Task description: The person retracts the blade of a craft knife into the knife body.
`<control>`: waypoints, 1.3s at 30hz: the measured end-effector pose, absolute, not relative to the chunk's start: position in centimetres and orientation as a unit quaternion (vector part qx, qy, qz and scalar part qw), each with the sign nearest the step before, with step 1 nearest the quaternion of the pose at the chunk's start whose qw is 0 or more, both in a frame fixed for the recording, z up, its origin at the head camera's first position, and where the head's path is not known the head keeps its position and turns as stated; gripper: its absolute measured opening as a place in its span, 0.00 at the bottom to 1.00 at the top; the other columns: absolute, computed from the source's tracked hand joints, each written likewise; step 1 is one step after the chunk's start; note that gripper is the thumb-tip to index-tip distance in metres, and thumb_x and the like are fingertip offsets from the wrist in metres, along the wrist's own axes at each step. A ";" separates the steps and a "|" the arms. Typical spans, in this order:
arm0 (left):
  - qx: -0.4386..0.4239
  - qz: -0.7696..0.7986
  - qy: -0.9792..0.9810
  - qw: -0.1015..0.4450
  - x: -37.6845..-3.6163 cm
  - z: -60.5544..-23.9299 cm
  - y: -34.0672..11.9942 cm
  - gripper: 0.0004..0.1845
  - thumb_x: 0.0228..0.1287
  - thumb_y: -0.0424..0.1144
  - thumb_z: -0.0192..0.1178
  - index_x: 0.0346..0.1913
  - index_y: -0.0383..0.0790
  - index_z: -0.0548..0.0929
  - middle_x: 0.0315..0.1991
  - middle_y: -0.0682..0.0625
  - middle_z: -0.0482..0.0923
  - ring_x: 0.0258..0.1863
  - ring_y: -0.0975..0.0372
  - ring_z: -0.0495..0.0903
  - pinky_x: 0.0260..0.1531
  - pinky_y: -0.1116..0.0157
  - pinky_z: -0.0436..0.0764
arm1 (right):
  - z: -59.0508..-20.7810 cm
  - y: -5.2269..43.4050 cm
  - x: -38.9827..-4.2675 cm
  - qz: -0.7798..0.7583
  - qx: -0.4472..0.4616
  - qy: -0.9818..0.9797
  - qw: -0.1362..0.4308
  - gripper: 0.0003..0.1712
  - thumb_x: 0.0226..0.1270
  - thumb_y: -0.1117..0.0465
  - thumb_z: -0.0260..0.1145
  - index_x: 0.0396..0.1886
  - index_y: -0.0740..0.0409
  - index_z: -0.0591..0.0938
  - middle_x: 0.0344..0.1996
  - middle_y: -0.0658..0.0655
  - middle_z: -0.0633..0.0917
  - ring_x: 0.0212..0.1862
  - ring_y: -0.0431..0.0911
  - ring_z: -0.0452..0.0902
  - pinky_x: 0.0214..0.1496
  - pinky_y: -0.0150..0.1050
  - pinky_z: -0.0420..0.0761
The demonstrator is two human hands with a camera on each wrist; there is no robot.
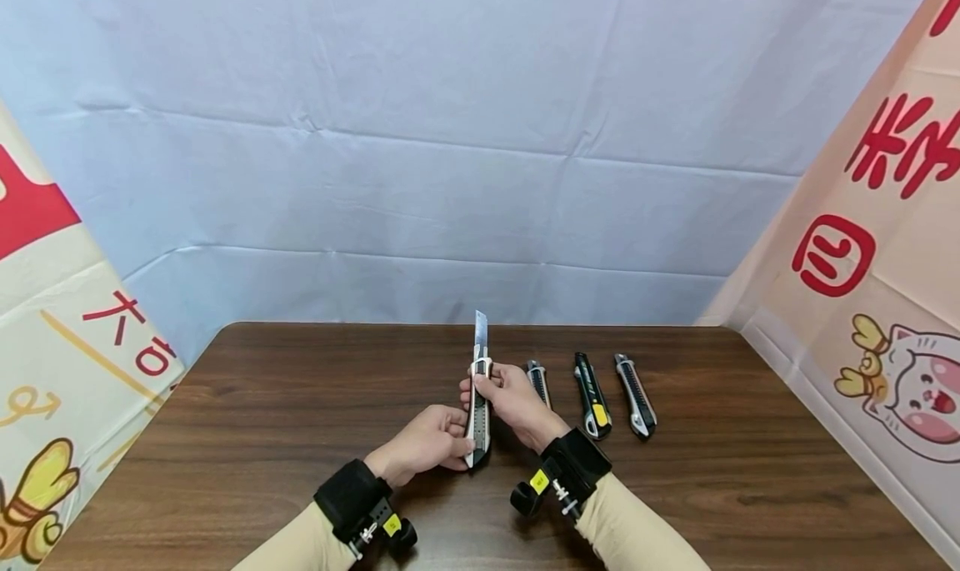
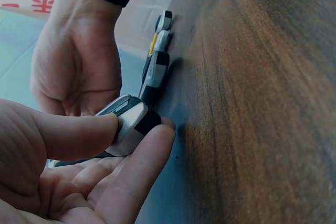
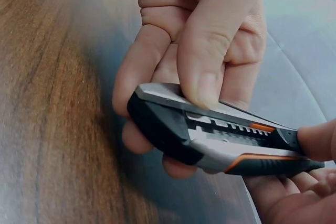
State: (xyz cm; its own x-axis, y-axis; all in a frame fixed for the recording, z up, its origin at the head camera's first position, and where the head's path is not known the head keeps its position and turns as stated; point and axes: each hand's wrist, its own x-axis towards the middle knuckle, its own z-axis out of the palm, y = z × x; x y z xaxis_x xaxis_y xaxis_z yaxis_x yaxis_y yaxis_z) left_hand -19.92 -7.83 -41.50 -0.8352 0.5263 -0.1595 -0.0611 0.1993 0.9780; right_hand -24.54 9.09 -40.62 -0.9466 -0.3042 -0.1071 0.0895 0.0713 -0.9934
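Note:
A silver and black utility knife [image 1: 481,421] with orange trim is held upright in the head view, its long blade [image 1: 481,329] bared and pointing away from me. My left hand [image 1: 423,444] pinches the butt end between thumb and fingers. Nearer the blade, my right hand [image 1: 519,400] grips the handle; in the right wrist view the right thumb [image 3: 317,140] presses on the black slider [image 3: 283,138]. The left wrist view shows the knife's end [image 2: 134,124] between left thumb and fingers.
To the right on the brown wooden table [image 1: 300,388] lie three more utility knives: one partly behind the right hand [image 1: 537,379], a black and yellow knife [image 1: 592,396], and a grey knife [image 1: 636,396]. A pale cloth [image 1: 450,179] hangs behind, with printed banners at both sides.

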 end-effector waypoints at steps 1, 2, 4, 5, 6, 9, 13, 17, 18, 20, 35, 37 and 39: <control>0.158 0.612 0.737 0.239 -19.9 -41.5 -7.8 0.14 0.68 0.27 0.54 0.53 0.22 0.76 0.44 0.37 0.85 0.37 0.62 0.83 0.41 0.60 0.87 | -40.6 9.1 -24.5 -0.676 -0.077 0.718 0.144 0.18 0.77 0.67 0.50 0.58 0.75 0.71 0.51 0.73 0.81 0.43 0.45 0.84 0.51 0.40 0.85; 0.158 0.613 0.737 0.238 -19.9 -41.5 -7.8 0.14 0.68 0.27 0.54 0.53 0.22 0.76 0.44 0.37 0.85 0.37 0.62 0.83 0.41 0.61 0.87 | -40.6 9.1 -24.5 -0.676 -0.078 0.719 0.143 0.18 0.77 0.67 0.50 0.58 0.76 0.71 0.51 0.73 0.81 0.43 0.45 0.84 0.51 0.40 0.85; 0.160 0.616 0.735 0.236 -19.9 -41.5 -7.8 0.14 0.68 0.27 0.54 0.53 0.22 0.76 0.45 0.36 0.85 0.38 0.62 0.83 0.41 0.61 0.87 | -40.6 9.1 -24.4 -0.674 -0.079 0.721 0.140 0.18 0.77 0.66 0.50 0.59 0.75 0.71 0.52 0.73 0.81 0.43 0.44 0.84 0.52 0.40 0.84; 0.161 0.618 0.733 0.235 -19.9 -41.5 -7.8 0.15 0.68 0.27 0.54 0.54 0.22 0.76 0.45 0.36 0.85 0.39 0.62 0.83 0.41 0.61 0.87 | -40.6 9.1 -24.5 -0.674 -0.077 0.721 0.139 0.19 0.77 0.65 0.50 0.59 0.75 0.71 0.52 0.73 0.81 0.43 0.44 0.84 0.52 0.39 0.84; 0.163 0.620 0.731 0.234 -19.8 -41.5 -7.8 0.15 0.68 0.27 0.54 0.55 0.22 0.75 0.47 0.35 0.84 0.39 0.62 0.83 0.42 0.61 0.87 | -40.6 9.1 -24.5 -0.673 -0.075 0.722 0.138 0.19 0.77 0.65 0.51 0.60 0.74 0.71 0.52 0.72 0.81 0.43 0.43 0.84 0.52 0.39 0.84; 0.164 0.629 0.723 0.234 -19.9 -41.5 -7.7 0.18 0.68 0.27 0.53 0.58 0.22 0.73 0.50 0.34 0.83 0.42 0.61 0.83 0.43 0.61 0.87 | -40.5 9.1 -24.4 -0.677 -0.064 0.720 0.139 0.21 0.78 0.62 0.51 0.62 0.72 0.71 0.52 0.70 0.82 0.42 0.42 0.83 0.52 0.37 0.82; 0.161 0.636 0.717 0.236 -20.0 -41.6 -7.7 0.20 0.69 0.27 0.53 0.61 0.22 0.71 0.51 0.34 0.82 0.44 0.60 0.83 0.44 0.61 0.86 | -40.5 9.1 -24.2 -0.680 -0.056 0.717 0.140 0.22 0.78 0.59 0.51 0.62 0.71 0.72 0.51 0.68 0.83 0.43 0.43 0.83 0.53 0.37 0.82; 0.157 0.637 0.718 0.234 -20.0 -41.7 -7.6 0.19 0.69 0.27 0.53 0.60 0.22 0.72 0.51 0.34 0.83 0.43 0.60 0.83 0.44 0.60 0.86 | -40.7 9.1 -24.0 -0.668 -0.057 0.730 0.132 0.22 0.79 0.57 0.51 0.59 0.71 0.74 0.49 0.65 0.84 0.45 0.45 0.83 0.54 0.39 0.82; 0.156 0.636 0.719 0.233 -20.0 -41.7 -7.6 0.19 0.69 0.27 0.53 0.60 0.22 0.72 0.50 0.34 0.83 0.43 0.60 0.83 0.44 0.61 0.87 | -40.7 9.1 -23.9 -0.668 -0.057 0.730 0.131 0.22 0.79 0.57 0.51 0.59 0.71 0.74 0.49 0.65 0.85 0.45 0.45 0.84 0.54 0.39 0.82; 0.154 0.634 0.721 0.231 -20.0 -41.7 -7.6 0.18 0.69 0.28 0.53 0.59 0.21 0.73 0.50 0.34 0.83 0.43 0.60 0.83 0.43 0.61 0.87 | -40.7 9.0 -23.9 -0.666 -0.061 0.733 0.126 0.22 0.79 0.58 0.51 0.59 0.72 0.74 0.48 0.66 0.85 0.45 0.45 0.84 0.54 0.39 0.83; 0.153 0.629 0.729 0.223 -19.9 -41.8 -7.5 0.18 0.70 0.28 0.51 0.58 0.21 0.74 0.50 0.35 0.83 0.43 0.60 0.83 0.41 0.60 0.87 | -40.7 9.0 -24.0 -0.666 -0.074 0.731 0.127 0.19 0.77 0.64 0.52 0.59 0.74 0.72 0.49 0.70 0.84 0.47 0.50 0.85 0.53 0.39 0.83; 0.153 0.628 0.730 0.222 -19.9 -41.8 -7.5 0.17 0.70 0.28 0.51 0.58 0.21 0.74 0.50 0.35 0.83 0.43 0.60 0.83 0.41 0.60 0.87 | -40.7 9.0 -24.0 -0.665 -0.077 0.732 0.128 0.19 0.76 0.65 0.52 0.60 0.74 0.72 0.50 0.70 0.83 0.48 0.50 0.85 0.53 0.39 0.83; 0.152 0.628 0.731 0.220 -19.9 -41.7 -7.5 0.17 0.70 0.28 0.51 0.57 0.22 0.75 0.49 0.35 0.83 0.42 0.60 0.83 0.41 0.60 0.87 | -40.6 9.1 -24.0 -0.664 -0.081 0.732 0.128 0.19 0.76 0.65 0.52 0.60 0.74 0.71 0.50 0.71 0.83 0.48 0.50 0.85 0.54 0.39 0.83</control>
State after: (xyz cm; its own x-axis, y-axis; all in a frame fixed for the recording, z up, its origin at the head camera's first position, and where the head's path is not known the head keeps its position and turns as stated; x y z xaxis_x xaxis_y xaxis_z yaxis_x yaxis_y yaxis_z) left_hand -19.94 -7.51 -41.74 -0.8575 0.4978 -0.1301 -0.0541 0.1644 0.9849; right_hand -23.96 9.07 -40.62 -0.9541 -0.2883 -0.0809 0.0523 0.1054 -0.9930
